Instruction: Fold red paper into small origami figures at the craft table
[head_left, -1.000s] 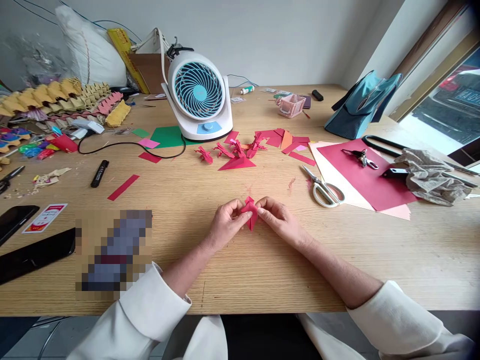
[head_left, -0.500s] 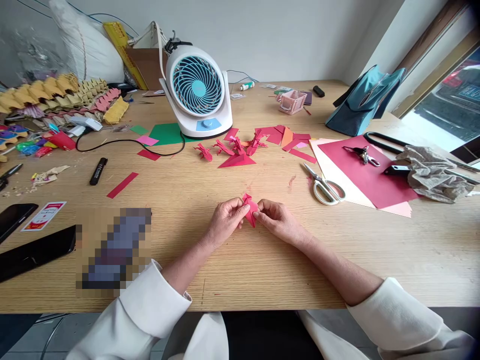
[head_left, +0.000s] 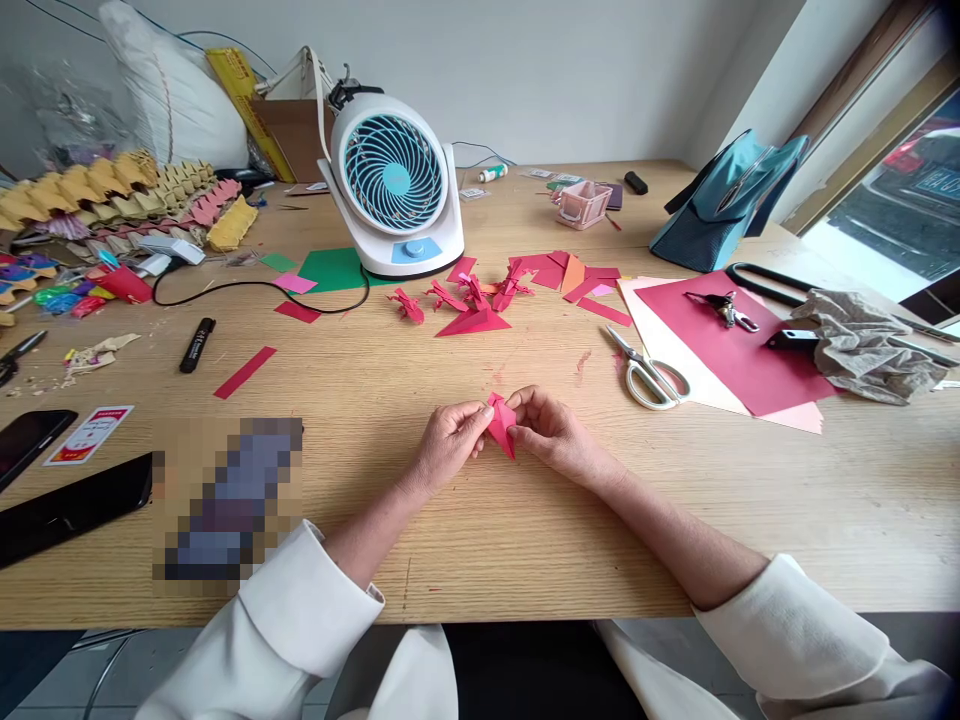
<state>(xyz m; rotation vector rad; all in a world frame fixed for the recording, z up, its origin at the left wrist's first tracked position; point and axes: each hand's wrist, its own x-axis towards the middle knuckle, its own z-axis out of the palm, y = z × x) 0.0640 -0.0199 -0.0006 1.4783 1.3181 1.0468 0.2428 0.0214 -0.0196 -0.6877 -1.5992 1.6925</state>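
Note:
A small folded red paper (head_left: 502,428) is held between my two hands above the wooden table, its narrow point facing down toward me. My left hand (head_left: 454,440) pinches its left edge between thumb and fingers. On the other side, my right hand (head_left: 551,432) grips the right edge, thumb low and index finger near the top. Beyond the hands lie several folded red paper figures (head_left: 474,290) and a flat red folded triangle (head_left: 474,322). White-handled scissors (head_left: 654,380) rest to the right.
A white fan (head_left: 396,180) stands at the back. Red sheets (head_left: 720,340) lie at right near a blue bag (head_left: 720,215). A black marker (head_left: 197,345), a red strip (head_left: 245,372) and phones (head_left: 75,505) are at left. A pink basket (head_left: 583,204) sits farther back.
The folded paper has turned slightly, its lower point shifting right. My right index finger has moved up along its top edge. My left hand has barely moved.

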